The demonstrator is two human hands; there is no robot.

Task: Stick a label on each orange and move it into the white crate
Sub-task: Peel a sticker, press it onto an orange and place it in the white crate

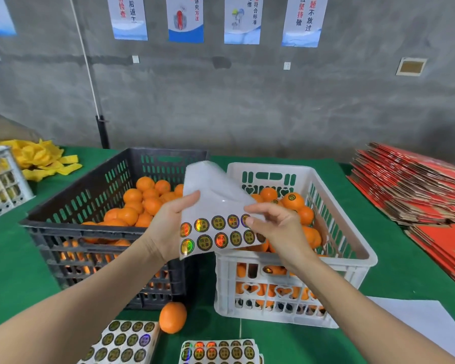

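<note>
Peel risk: label (245, 220) possibly folding onto itself or tearing, w/ the label sheet (216, 198) curling back & being held only at its ends.
Roll risk: loose orange (172, 317) lying on the desk (11, 271) at 6 o'clock of the black crate (71, 232); a forearm bump is prob. sending it rolling.
Left grip (168, 227): curling round the sheet's 9 o'clock edge, thumb on top.
Right grip (276, 229): thumb & forefinger pinching the sheet's 3 o'clock end at that label; can't tell if it's lifting yet.
Unlabelled oranges (142, 203): piling in the black crate, looking round, bright & glossy.
White crate (352, 248): sitting just beside the black one at its 3 o'clock, holding labelled oranges (292, 200).
</note>
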